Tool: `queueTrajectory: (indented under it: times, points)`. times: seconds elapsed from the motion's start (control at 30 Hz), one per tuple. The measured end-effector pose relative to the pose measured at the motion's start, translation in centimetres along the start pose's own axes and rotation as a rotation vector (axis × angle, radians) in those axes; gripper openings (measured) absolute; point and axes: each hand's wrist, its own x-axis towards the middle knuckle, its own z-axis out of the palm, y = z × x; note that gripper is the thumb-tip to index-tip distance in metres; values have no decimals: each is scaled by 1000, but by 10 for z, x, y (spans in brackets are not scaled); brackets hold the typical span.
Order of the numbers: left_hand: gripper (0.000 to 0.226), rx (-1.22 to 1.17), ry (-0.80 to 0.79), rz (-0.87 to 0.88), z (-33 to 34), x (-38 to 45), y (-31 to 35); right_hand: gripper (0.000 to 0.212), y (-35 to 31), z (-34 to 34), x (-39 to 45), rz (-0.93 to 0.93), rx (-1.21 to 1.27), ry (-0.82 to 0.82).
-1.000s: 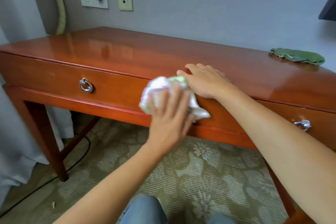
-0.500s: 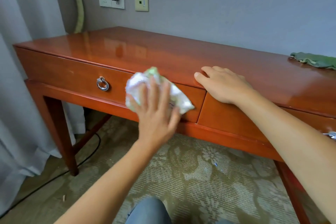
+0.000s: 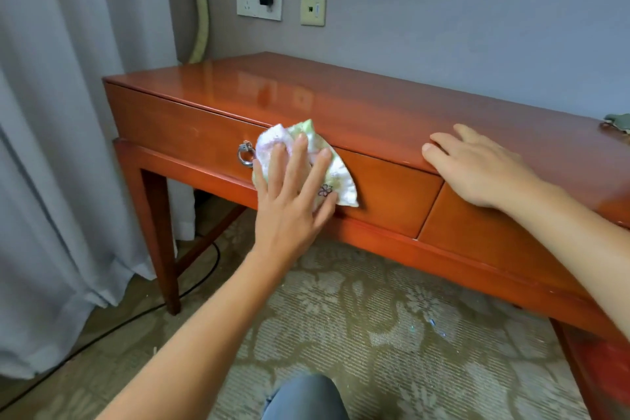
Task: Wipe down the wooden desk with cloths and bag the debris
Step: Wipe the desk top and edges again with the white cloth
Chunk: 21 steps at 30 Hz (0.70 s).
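Two hands work the wooden desk (image 3: pixel 375 112): the left hand (image 3: pixel 293 194), fingers flat, presses a floral cloth (image 3: pixel 335 174) just right of the ring pull (image 3: pixel 246 155), which could snag it, while the right hand (image 3: pixel 477 167) rests open on the top edge.

Glossy red-brown wooden desk (image 3: pixel 368 112); green cloth (image 3: pixel 618 122) lying at far right end.

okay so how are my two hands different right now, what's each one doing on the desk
The left hand presses a floral cloth flat against the front of the left drawer, beside its ring pull; the right hand holds nothing. The left hand lies against a vertical face; the right hand rests over the front edge of the desk top. Both have straight, spread fingers.
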Motion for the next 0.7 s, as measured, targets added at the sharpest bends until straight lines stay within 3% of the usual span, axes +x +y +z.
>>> queueTrajectory:
  times: [0.07,0.2,0.27,0.4,0.7]
  points:
    - [59,-50,-27,18,2,-5,14,65,-1,0,1,-13,-21,15]
    - [57,-66,-100,400,-3,-2,24,64,0,-1,0,-22,-6,21]
    - [55,-48,-75,334,-8,10,11,65,1,-1,0,-24,10,29]
    - [57,-43,-75,37,-15,10,-31,67,2,-1,1,-21,28,33]
    - [53,-99,-84,-149,-49,1,-60,65,1,-2,-3,-24,21,31]
